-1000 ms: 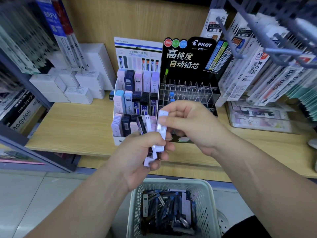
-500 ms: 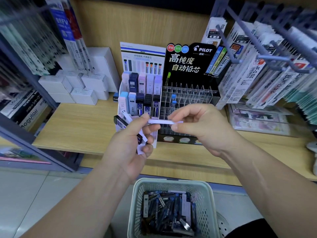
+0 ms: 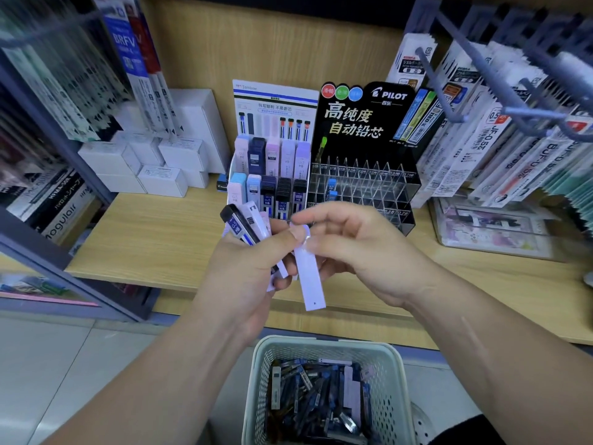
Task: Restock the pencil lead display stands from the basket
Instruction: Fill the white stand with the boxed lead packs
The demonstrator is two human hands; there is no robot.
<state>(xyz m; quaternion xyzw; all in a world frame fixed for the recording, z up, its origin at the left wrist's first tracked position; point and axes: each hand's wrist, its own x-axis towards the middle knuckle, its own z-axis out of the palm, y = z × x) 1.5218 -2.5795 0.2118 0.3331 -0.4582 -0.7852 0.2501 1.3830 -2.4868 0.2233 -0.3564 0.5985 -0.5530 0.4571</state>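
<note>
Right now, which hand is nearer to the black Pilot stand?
Right. The right hand is just in front of the black Pilot stand; the left hand is further left, before the white stand.

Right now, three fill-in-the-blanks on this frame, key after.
The right hand pinches a lilac case by its ____ end. The left hand grips a fan of cases, the black-capped one marked 0.5 ____. The black stand carries the brand ____. Missing: top, HB, PILOT.
</note>
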